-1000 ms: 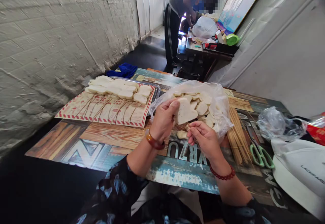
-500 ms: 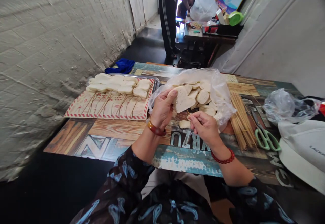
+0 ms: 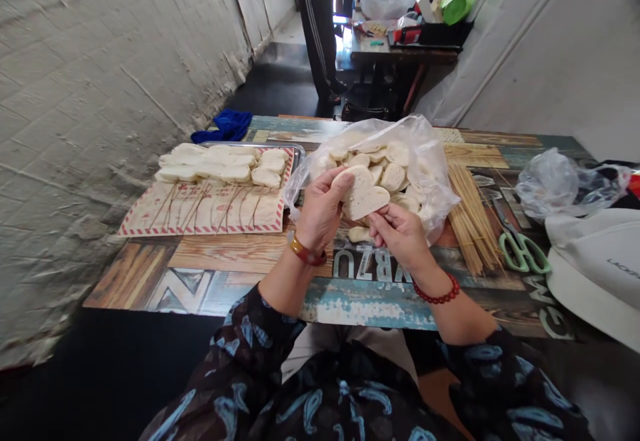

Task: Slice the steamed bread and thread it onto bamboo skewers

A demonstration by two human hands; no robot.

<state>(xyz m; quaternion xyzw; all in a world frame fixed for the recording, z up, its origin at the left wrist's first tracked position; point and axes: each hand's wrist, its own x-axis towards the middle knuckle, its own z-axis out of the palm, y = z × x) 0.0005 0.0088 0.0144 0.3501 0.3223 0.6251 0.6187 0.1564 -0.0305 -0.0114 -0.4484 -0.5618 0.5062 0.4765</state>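
My left hand (image 3: 321,211) grips pale, flat bread slices (image 3: 361,193) between thumb and fingers, held up in front of an open clear plastic bag (image 3: 435,161) full of similar slices. My right hand (image 3: 400,231) is pinched at the lower right edge of the held slices; the stick it grips is almost hidden. Left of the bag, skewered slices (image 3: 210,163) lie in rows on a red-and-white-edged paper (image 3: 210,208) over a metal tray, their thin sticks pointing toward me. One loose piece (image 3: 359,234) rests below the bag.
Right of the bag lie a bundle of wooden sticks (image 3: 475,221), green-handled scissors (image 3: 525,252), a crumpled plastic bag (image 3: 550,181) and a white cap (image 3: 595,268). A blue cloth (image 3: 225,125) is at the far left edge. A person (image 3: 317,28) stands beyond, by another table (image 3: 405,54).
My right hand has moved up against the slices, and less of the stick shows. The view has shifted slightly.
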